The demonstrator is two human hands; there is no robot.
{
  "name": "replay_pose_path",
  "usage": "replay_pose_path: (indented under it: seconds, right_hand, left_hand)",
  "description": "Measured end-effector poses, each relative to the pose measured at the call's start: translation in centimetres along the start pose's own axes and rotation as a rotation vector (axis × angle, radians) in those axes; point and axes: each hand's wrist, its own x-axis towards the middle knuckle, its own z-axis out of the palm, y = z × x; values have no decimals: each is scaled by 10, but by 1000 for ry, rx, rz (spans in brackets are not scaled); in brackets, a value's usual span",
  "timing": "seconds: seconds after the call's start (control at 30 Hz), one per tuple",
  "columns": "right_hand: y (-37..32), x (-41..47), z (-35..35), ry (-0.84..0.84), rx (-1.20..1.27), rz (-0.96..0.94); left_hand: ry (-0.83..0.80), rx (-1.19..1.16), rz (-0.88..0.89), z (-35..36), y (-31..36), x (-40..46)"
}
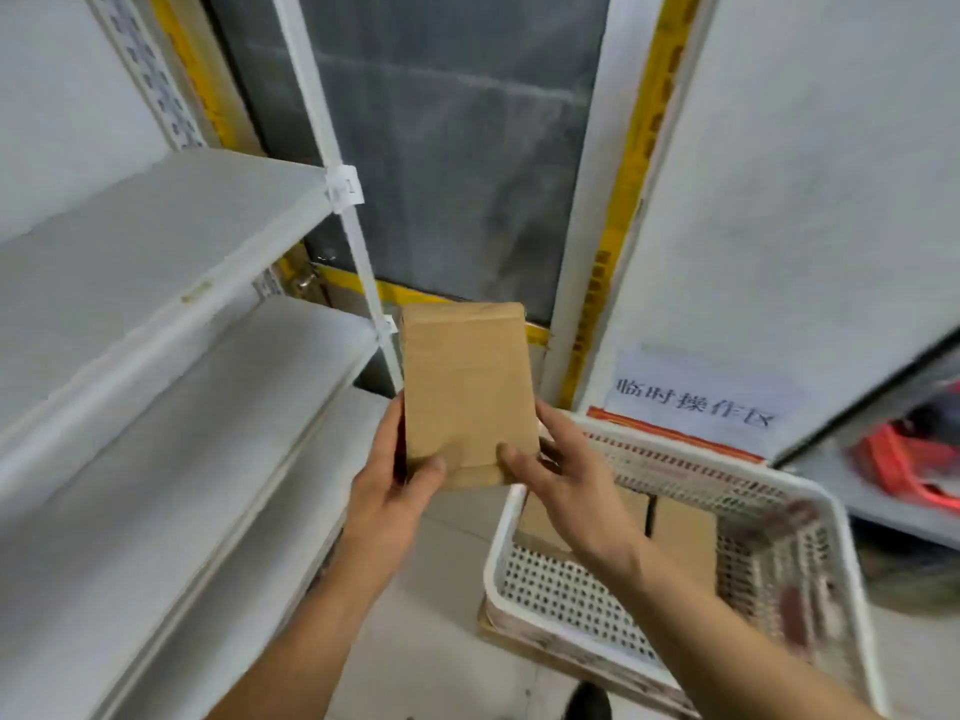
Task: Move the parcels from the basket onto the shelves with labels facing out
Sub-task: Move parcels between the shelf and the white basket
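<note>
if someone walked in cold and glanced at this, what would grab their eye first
First, the brown cardboard parcel held upright at centre frame, gripped at its lower end by the left hand and the right hand. Next, the white perforated basket at lower right with more brown parcels inside, and the bare white shelves stacked along the left.

A dark glass door (457, 148) with yellow-taped edges stands at 12 o'clock, a white wall (810, 174) bearing a paper sign (701, 402) at 2 o'clock, pale floor (441, 641) below.
</note>
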Motion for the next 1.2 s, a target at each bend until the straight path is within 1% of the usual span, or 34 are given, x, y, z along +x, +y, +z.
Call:
replay_pose_path:
  seconds: [0.1, 0.23, 0.3, 0.37, 0.43, 0.6, 0.73, 0.8, 0.9, 1.03, 1.13, 1.2]
  right_hand:
    - [37, -14, -65, 84, 71, 110]
    - [92, -31, -139, 201, 138, 259]
    - [110, -37, -156, 228, 164, 302]
    - [153, -45, -198, 317, 189, 414]
    - [158, -57, -201, 342, 176, 434]
    - [216, -79, -246, 505, 174, 556]
    - [268, -103, -283, 660, 172, 623]
    - [291, -111, -301, 695, 160, 659]
    - [327, -117, -325, 719, 117, 700]
    - [367, -118, -349, 770, 127, 748]
    - [396, -115, -361, 793, 136, 790]
    - [420, -114, -368, 817, 191, 811]
  left_hand:
    - [-153, 35, -105, 69, -13, 14]
    - [-273, 25, -243, 154, -37, 29]
    - [-328, 16, -277, 177, -47, 31]
    - [-451, 38, -364, 233, -79, 43]
    - [-473, 22, -407, 240, -81, 38]
    - [-659, 61, -555, 316, -134, 48]
    - [-815, 116, -583, 388, -180, 46]
    - [-871, 131, -594, 419, -200, 42]
    - [-904, 169, -618, 459, -236, 38]
    - [-924, 217, -641, 502, -281, 35]
    - [-909, 210, -665, 525, -299, 31]
    - [-889, 233, -657, 533, -304, 26]
